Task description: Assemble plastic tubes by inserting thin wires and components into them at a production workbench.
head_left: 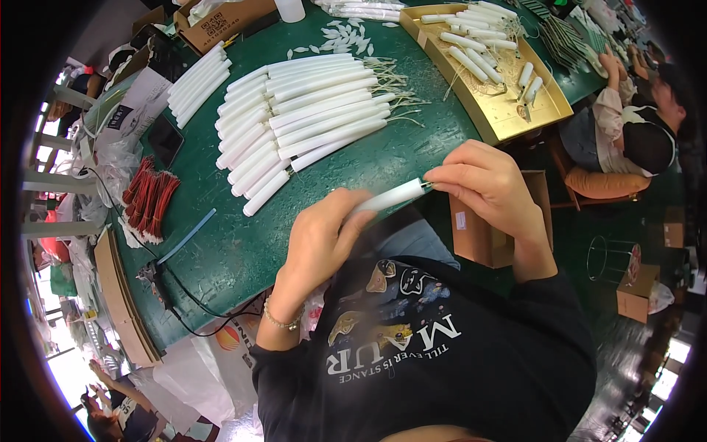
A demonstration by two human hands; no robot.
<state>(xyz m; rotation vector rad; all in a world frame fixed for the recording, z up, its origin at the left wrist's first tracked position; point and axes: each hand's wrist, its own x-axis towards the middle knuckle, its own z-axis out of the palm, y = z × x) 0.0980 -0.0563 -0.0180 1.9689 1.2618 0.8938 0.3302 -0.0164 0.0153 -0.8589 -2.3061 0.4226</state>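
Observation:
My left hand (pixel 321 232) is wrapped round a white candle-shaped tube (pixel 394 197), holding it at a slant above the table's front edge. At the tube's right end, the fingertips of my right hand (pixel 486 184) are pinched together. A small dark, thin part (pixel 426 184) shows between that end and my fingers; its kind is too small to make out. Beyond my hands lies a stack of similar white tubes (pixel 309 110) in overlapping rows, with thin pale wires trailing from their right ends.
A gold box (pixel 541 118) holds more tubes. Small white flame-shaped pieces (pixel 346 35) lie at the back. Red wire bundles (pixel 149 195), a phone (pixel 165 140) and a tool with a black cord (pixel 155 283) are at left. A cardboard box (pixel 482 239) stands below right; a person (pixel 633 132) sits beyond.

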